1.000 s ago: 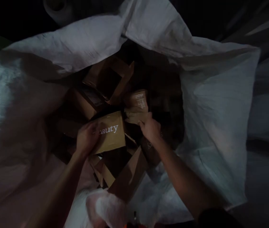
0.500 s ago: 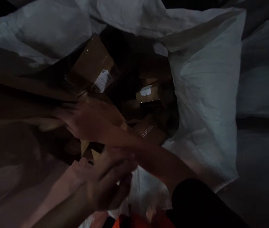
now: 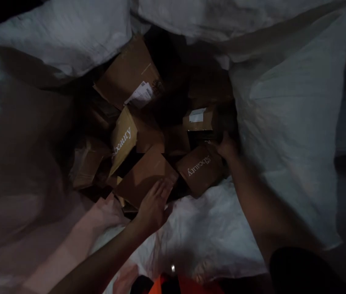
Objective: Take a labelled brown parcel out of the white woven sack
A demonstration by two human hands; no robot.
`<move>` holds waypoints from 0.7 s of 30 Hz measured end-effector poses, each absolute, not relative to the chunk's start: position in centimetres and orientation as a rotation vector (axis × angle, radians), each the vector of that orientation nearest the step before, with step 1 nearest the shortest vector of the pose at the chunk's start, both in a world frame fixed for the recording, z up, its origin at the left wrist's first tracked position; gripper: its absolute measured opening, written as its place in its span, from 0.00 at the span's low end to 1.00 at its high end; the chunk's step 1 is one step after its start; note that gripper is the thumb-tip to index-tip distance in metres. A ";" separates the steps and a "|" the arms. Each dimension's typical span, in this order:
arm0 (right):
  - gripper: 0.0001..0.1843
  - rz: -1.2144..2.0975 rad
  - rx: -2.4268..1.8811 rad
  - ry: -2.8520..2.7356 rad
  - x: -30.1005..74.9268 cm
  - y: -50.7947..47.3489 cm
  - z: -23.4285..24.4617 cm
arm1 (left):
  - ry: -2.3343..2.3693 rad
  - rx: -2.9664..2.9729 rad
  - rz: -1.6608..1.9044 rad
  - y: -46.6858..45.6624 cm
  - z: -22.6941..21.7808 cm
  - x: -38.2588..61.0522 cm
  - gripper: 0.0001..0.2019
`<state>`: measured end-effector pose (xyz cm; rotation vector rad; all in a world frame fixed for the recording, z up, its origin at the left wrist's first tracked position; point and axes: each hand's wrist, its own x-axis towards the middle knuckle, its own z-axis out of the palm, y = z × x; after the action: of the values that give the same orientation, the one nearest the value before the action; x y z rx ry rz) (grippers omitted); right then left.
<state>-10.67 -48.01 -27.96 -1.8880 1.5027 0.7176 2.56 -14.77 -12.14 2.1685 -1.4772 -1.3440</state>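
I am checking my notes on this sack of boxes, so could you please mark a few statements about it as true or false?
1. The cardboard boxes lie inside a big white woven sack. True.
2. The left hand rests flat on a plain brown box. True.
3. The right hand is outside the sack, on the floor. False: it reaches into the sack, at the far edge of a box printed "beauty".
4. Only one box shows the word "beauty". False: a second one stands tilted further left.
5. A box with a white label lies beyond the right hand. True.
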 end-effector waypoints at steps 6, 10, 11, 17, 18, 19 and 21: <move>0.27 0.784 -2.079 1.638 -11.3 -47.5 -27.8 | -1.676 2.487 -1.029 -11.3 -9.7 7.4 0.20; 0.29 0.511 -2.109 1.664 -9.2 -48.6 -26.0 | -1.760 2.514 -0.852 -9.4 -9.3 9.8 0.19; 0.30 0.416 -2.109 1.629 -8.4 -48.7 -25.0 | -1.757 2.523 -0.851 -8.9 -9.3 10.3 0.19; 0.37 0.067 -2.044 1.209 1.0 -45.5 -16.5 | -1.547 2.712 -0.801 -5.7 -9.0 14.3 0.25; 0.35 0.049 -2.009 1.040 3.0 -44.3 -15.4 | -1.526 2.743 -0.782 -5.3 -9.0 15.2 0.27; 0.32 0.035 -1.951 0.827 4.7 -43.1 -14.7 | -1.513 2.768 -0.767 -4.9 -8.9 16.1 0.28; 0.27 0.073 -1.805 0.420 7.2 -40.9 -14.6 | -1.439 2.811 -0.723 -4.4 -8.6 17.7 0.29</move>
<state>7.18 -40.91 -14.65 -1.8051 0.4198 0.0731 17.68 -4.36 -8.60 2.8106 -1.4389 -0.7225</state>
